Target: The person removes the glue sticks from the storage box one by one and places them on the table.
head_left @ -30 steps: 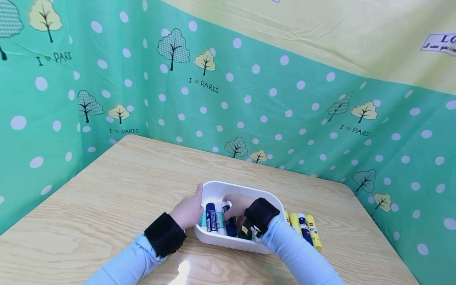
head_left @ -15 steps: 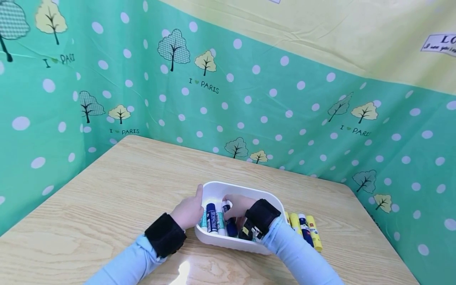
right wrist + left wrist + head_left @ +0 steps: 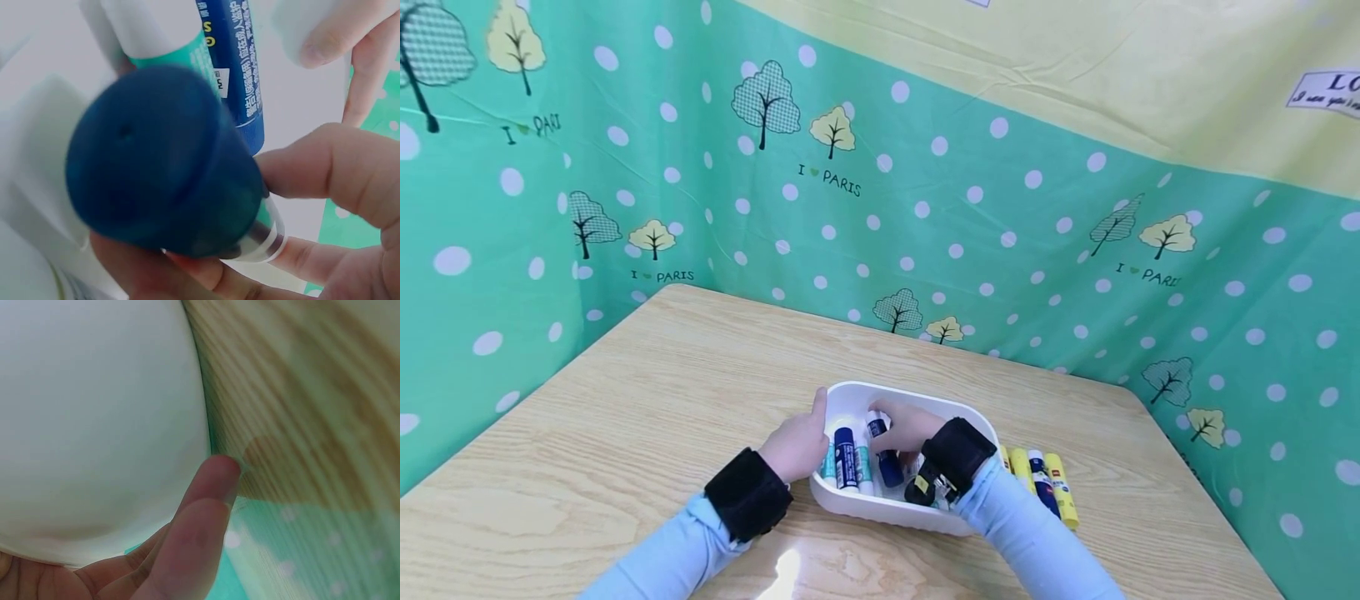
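A white plastic bin stands on the table with several glue sticks lying in it. My left hand grips its left end; in the right wrist view the thumb is inside the wall and a finger outside. Reaching into the bin, my right hand holds a dark blue glue stick between thumb and fingers, tilted, its blue end close to the right wrist camera. To its left lie a teal-and-white glue stick and another dark blue one. The right wrist hides the bin's right part.
Right of the bin, several glue sticks lie in a row on the wooden table, among them a yellow one and a blue one with a white end. A green patterned curtain hangs behind the table.
My right hand has lifted the dark blue glue stick slightly off the bin's floor, its lower end moving up and away from the front wall. The left hand has stayed on the bin.
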Action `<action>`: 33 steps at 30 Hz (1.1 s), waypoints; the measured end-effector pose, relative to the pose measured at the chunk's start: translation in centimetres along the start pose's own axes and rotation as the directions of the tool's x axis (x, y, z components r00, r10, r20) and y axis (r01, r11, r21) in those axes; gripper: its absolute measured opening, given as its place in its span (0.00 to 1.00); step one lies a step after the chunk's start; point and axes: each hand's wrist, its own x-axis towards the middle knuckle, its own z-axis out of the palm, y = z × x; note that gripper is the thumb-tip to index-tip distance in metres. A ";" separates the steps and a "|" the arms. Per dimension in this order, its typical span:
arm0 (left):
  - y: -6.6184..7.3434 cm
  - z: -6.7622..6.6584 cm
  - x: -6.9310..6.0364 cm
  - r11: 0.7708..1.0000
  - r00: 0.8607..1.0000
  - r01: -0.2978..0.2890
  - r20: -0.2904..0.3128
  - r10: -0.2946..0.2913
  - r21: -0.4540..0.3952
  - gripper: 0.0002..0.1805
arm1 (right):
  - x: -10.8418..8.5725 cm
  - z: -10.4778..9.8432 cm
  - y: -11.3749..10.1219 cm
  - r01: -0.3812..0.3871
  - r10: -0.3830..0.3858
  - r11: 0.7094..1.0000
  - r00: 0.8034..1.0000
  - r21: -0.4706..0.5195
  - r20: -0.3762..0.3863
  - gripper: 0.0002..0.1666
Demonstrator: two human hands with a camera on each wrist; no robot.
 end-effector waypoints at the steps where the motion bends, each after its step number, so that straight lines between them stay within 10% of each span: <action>1: 0.0 0.0 0.0 1.000 1.000 0.007 0.002 -0.007 0.004 0.35 | -0.1 -0.1 0.0 0.003 -0.003 1.000 1.000 0.013 -0.003 0.32; 33: 0.0 -0.1 0.1 0.999 0.998 0.028 0.052 -0.026 -0.036 0.35 | -7.1 -3.5 3.8 0.151 -0.124 0.975 0.978 0.160 -0.168 0.38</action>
